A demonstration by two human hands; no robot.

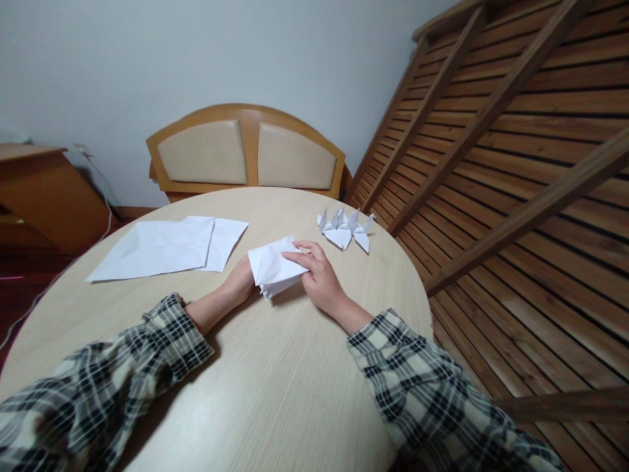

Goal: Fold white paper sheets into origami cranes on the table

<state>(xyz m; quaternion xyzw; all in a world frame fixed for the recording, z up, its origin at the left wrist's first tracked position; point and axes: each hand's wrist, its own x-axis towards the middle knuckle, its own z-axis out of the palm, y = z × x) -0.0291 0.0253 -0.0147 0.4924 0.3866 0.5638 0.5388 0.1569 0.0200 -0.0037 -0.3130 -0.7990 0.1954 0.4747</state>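
Note:
Between my two hands, above the middle of the round table, is a folded sheet of white paper [275,265] with several layers showing at its lower edge. My left hand [239,282] grips it from the left side, its fingers mostly hidden behind the paper. On the right, my right hand [319,275] pinches the other edge, with fingers lying over the top face. Several white origami cranes [344,229] stand in a row just beyond my right hand. To the left lie flat sheets of white paper [157,249], partly overlapping and creased.
The round light-wood table [255,393] fills the foreground. Behind it stands a wooden headboard [251,151] with two cream panels, against a pale wall. A slatted wooden frame [515,196] leans close along the right side. At far left are a brown desk [44,196] and a cable [105,210].

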